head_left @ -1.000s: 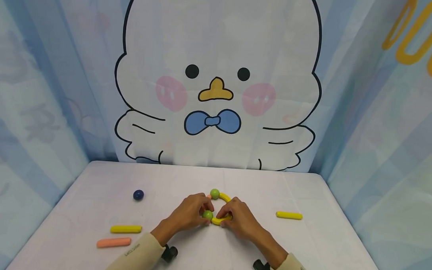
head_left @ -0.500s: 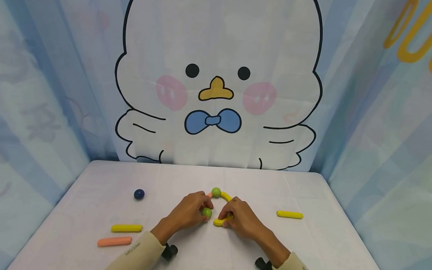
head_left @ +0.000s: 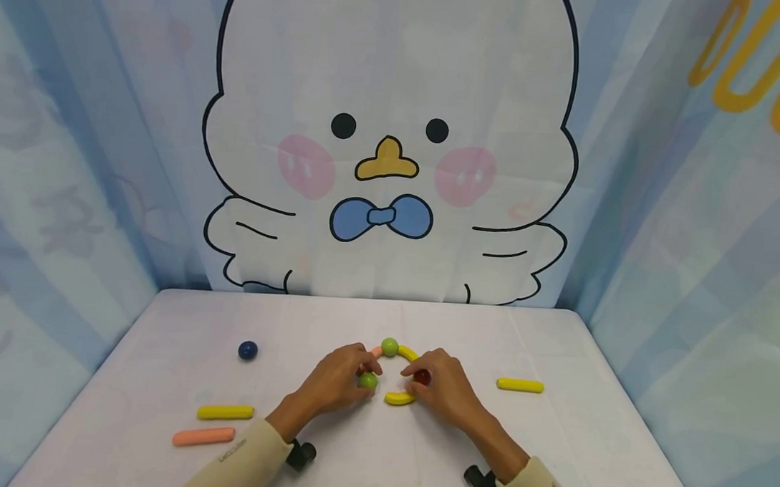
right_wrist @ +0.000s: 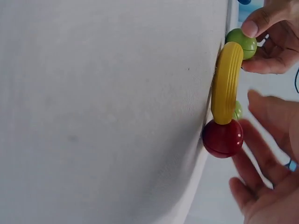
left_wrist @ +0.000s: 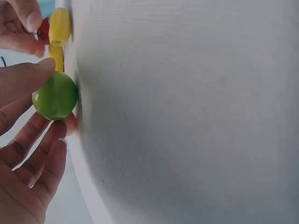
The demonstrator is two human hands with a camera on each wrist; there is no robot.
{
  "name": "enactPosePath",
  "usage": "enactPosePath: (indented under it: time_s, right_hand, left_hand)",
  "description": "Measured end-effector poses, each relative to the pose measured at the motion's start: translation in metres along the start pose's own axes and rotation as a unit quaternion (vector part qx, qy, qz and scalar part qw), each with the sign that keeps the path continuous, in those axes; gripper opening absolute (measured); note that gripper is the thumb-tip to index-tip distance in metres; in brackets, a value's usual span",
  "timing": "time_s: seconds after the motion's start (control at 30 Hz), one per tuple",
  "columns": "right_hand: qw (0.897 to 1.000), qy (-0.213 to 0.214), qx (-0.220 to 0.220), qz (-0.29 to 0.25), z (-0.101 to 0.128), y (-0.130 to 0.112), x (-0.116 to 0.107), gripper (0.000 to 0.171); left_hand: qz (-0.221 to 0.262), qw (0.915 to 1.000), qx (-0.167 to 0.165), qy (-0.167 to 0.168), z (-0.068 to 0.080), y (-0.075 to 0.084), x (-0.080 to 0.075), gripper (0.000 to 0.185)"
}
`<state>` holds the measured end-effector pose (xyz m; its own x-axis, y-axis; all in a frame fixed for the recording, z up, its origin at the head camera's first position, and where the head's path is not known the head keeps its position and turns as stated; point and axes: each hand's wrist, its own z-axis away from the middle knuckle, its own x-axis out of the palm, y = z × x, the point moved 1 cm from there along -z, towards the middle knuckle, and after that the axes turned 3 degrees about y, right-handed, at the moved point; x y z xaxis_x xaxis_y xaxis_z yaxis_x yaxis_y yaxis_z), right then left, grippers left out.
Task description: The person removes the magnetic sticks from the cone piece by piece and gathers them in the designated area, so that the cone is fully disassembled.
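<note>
My left hand [head_left: 340, 378] pinches a green ball [left_wrist: 55, 95] between thumb and fingers, low over the white table. A curved yellow stick [head_left: 399, 398] lies to its right, apart from the ball in the head view. At the yellow stick's other end sits a dark red ball [right_wrist: 223, 138]. My right hand [head_left: 446, 389] is spread around that red ball, its fingers beside it and its thumb apart from it in the right wrist view. Another green ball [head_left: 389, 347] stands at the back, joining a second curved yellow stick [head_left: 408, 353] and a mostly hidden orange stick [head_left: 377, 351].
To the left lie a straight yellow stick [head_left: 225, 412] and a straight orange stick [head_left: 203, 437], with a dark blue ball [head_left: 247, 350] farther back. Another yellow stick [head_left: 520, 385] lies at the right. A printed curtain [head_left: 389, 265] hangs behind the table [head_left: 330, 471].
The near curved yellow stick and the left green ball have come apart, the ball shifting slightly left. My right hand has let go of that stick and opened around the red ball, now visible.
</note>
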<state>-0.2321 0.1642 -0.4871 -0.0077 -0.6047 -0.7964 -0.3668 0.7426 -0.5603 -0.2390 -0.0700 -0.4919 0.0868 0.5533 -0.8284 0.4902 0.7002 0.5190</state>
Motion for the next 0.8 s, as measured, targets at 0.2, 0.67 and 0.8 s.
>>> enactPosePath:
  time_s: [0.2,0.67,0.8]
  right_hand:
    - [0.995,0.057,0.074,0.018,-0.0016,0.0005,-0.0001,0.019]
    - [0.991,0.026,0.132,0.014,-0.0046,-0.0009,0.0014,0.022]
    - [0.991,0.022,0.134,0.013,-0.0062,-0.0003,0.0024,0.021]
  left_hand:
    - [0.005,0.9999,-0.011,0.009,0.0006,0.0002,0.0018,0.025]
    - [0.002,0.9998,-0.01,0.019,0.0028,-0.0041,-0.0025,0.021]
    - [-0.006,0.9996,-0.015,0.023,0.0046,-0.0059,-0.0047,0.021]
